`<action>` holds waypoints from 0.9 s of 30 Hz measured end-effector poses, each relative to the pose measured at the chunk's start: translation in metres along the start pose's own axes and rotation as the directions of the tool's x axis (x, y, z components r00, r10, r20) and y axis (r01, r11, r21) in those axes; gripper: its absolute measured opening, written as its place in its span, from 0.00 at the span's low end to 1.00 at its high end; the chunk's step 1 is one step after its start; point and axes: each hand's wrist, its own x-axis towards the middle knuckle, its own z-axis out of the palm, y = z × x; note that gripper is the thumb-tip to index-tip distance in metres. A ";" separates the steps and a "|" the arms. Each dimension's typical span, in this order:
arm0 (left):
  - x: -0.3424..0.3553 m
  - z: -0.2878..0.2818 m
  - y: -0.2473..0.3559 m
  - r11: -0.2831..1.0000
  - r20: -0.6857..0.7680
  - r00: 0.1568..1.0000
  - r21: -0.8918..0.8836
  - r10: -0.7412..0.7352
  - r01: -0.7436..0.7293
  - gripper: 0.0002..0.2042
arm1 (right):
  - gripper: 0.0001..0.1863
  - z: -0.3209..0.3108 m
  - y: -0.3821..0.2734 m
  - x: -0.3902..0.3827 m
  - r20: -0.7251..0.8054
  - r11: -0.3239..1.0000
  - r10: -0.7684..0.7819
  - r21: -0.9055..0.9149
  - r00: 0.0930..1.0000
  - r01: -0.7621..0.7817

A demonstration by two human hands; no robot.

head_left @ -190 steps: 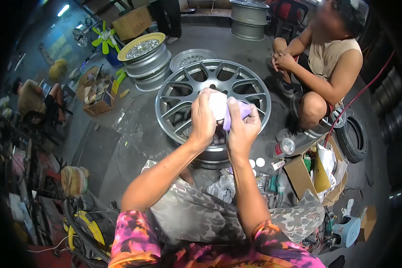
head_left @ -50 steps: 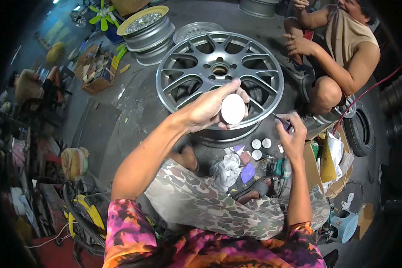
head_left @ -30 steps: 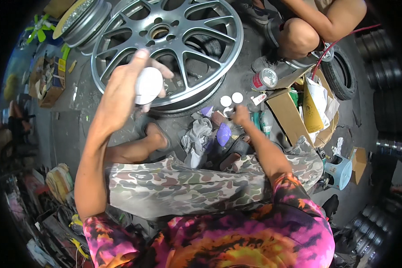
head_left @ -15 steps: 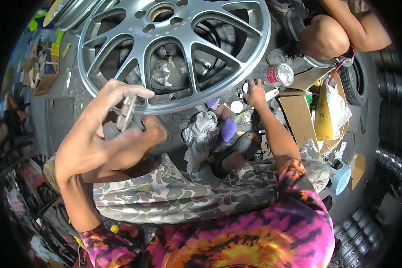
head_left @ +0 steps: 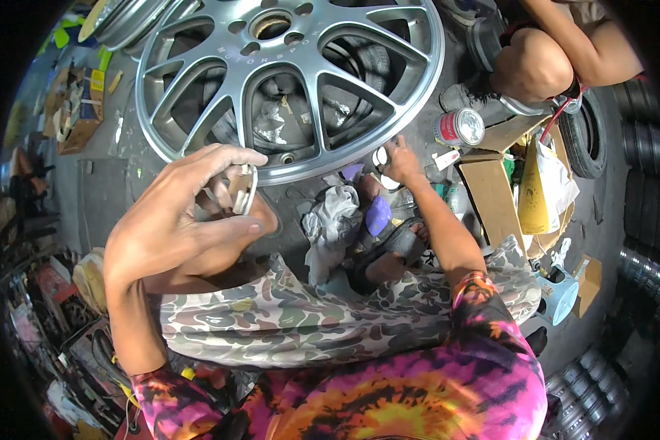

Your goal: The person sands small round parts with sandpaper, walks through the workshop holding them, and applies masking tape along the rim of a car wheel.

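Centre cap (head_left: pixel 236 192), a small round disc seen almost edge-on with pale clips on its back, sits in the left hand (head_left: pixel 176 227) at about nine o'clock from the middle of the view. The grip of that hand is clamped on it: the fingertips curl over the top rim and the thumb runs under it. The hand is raised above the person's camouflage trousers (head_left: pixel 271 323), just below the near rim of the silver alloy wheel (head_left: pixel 286 81), which lies flat on the floor and fills the twelve o'clock part of the view.

At the centre, a crumpled grey rag (head_left: pixel 330 224) lies on the floor beside a purple cloth (head_left: pixel 378 215) and the person's sandalled foot (head_left: pixel 392 253).

Right of that, toward one o'clock, the right hand (head_left: pixel 402 158) reaches down to small white round caps (head_left: pixel 380 158) on the floor by the wheel's rim. Its fingers are drawn together at them; whether they pinch one I cannot tell.

Further right, at two o'clock, an open tin can (head_left: pixel 460 127) lies beside cardboard boxes (head_left: pixel 491 194) and a yellow bag (head_left: pixel 539 191). Another person's bent knee (head_left: pixel 535 70) shows at the upper right, with a black tyre (head_left: pixel 590 136) just beyond it.
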 end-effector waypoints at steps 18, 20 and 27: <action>0.012 -0.002 0.005 0.988 -0.079 0.987 -0.051 0.140 -0.144 0.25 | 0.34 0.038 0.010 -0.058 0.013 0.993 -0.075 -0.095 0.997 0.075; 0.018 0.000 0.008 0.988 0.003 0.992 -0.091 0.130 -0.129 0.26 | 0.34 0.034 0.028 -0.061 -0.029 0.990 -0.112 -0.084 0.993 0.109; 0.010 0.003 0.015 0.917 -0.027 0.983 -0.356 0.181 -0.179 0.24 | 0.36 -0.077 0.016 -0.064 0.136 0.939 -0.272 -0.181 0.953 0.294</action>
